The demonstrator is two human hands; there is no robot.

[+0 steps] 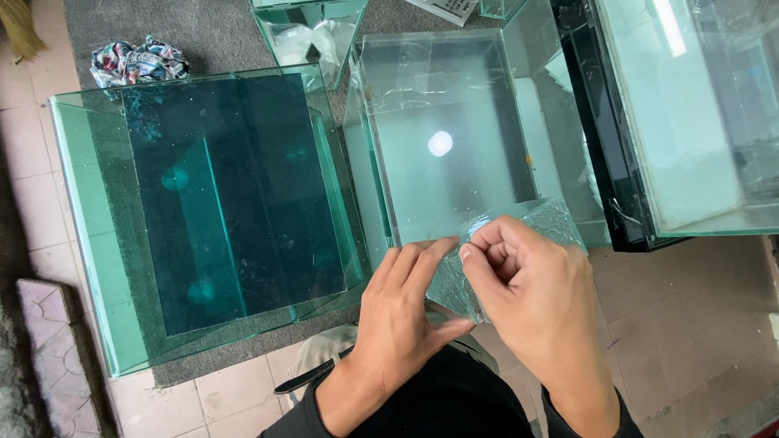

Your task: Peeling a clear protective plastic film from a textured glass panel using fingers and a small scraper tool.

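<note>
The left hand (403,312) lies flat, with its fingers (422,258) stretched out and released, pressing on a small piece of textured clear glass (542,221) that sits at the near corner of a clear glass tank (442,130). The right hand (531,288) is just beside it, and its fingers (485,237) are curled and pinch something thin and transparent at the top edge of that glass piece; what exactly is pinched I cannot tell, it looks like a strip of clear tape or film. The tips of both hands almost touch each other above the piece. The clear tank stands on a grey mat (203,32) on the floor, and a round bright reflection shows in its bottom. To the left of it, touching or very near, stands a larger green-tinted glass tank (89,235), partly on the mat and partly on the pale floor tiles (682,324). To the right there is another tank with a black frame (608,162). Behind the green tank a crumpled printed paper (134,61) lies on the mat. The person wears dark sleeves.
</note>
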